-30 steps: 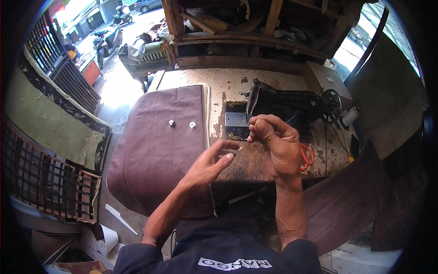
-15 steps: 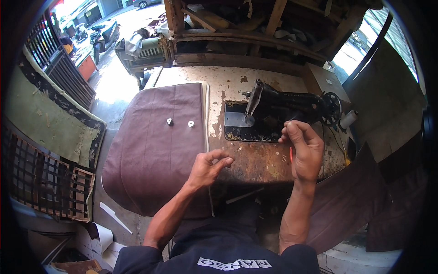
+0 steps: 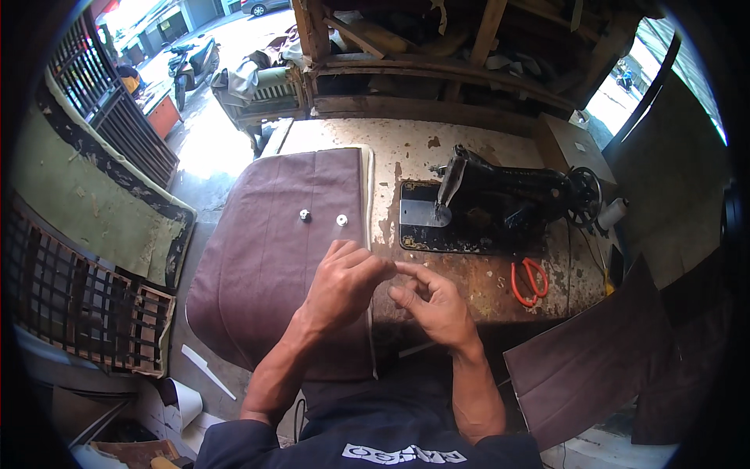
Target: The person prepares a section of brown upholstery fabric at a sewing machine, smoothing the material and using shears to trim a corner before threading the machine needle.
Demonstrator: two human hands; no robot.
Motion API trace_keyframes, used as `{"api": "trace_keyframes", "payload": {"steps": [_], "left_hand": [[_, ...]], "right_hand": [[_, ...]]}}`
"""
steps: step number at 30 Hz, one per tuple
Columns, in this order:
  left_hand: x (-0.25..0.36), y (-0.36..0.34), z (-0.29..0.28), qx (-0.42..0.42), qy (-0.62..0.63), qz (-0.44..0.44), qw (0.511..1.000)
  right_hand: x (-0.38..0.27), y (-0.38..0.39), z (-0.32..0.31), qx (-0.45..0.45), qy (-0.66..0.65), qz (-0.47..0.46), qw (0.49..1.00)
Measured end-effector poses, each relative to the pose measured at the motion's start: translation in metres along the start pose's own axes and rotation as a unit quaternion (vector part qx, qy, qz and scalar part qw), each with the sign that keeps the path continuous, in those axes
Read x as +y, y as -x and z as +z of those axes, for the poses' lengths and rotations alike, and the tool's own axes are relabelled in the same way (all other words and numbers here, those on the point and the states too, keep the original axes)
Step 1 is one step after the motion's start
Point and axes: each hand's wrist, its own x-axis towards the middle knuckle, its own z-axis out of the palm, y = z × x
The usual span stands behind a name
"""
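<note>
My left hand (image 3: 341, 283) is closed over the right edge of a maroon fabric cover (image 3: 262, 250), its fingers pressed together around something too small to make out. My right hand (image 3: 437, 309) meets it from the right. The right index finger reaches to the left fingertips, while the thumb stands apart below it and the other fingers are half bent. Two small white round pieces, one with a dark side (image 3: 305, 215) and one plain (image 3: 342, 220), lie on the maroon cover beyond my hands.
A black sewing machine (image 3: 500, 187) stands on the worn table (image 3: 391, 137), with a white thread spool (image 3: 613, 213) at its right. Red-handled snips (image 3: 530, 283) lie near the table's front edge. Maroon fabric (image 3: 594, 352) hangs at the right. Wooden shelving (image 3: 437, 70) stands behind.
My right hand has moved left from beside the sewing machine to meet the left hand, uncovering the red-handled snips. Its thumb and index finger have parted. The view has shifted slightly.
</note>
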Motion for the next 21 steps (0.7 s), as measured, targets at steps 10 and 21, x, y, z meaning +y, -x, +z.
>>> {"api": "trace_keyframes", "payload": {"steps": [10, 21], "left_hand": [[-0.099, 0.006, 0.047, 0.067, -0.010, -0.245, 0.967], [-0.123, 0.011, 0.064, -0.009, 0.001, -0.261, 0.965]], "right_hand": [[0.007, -0.007, -0.011, 0.252, 0.063, -0.149, 0.954], [0.022, 0.003, -0.031, 0.267, 0.057, -0.154, 0.950]]}}
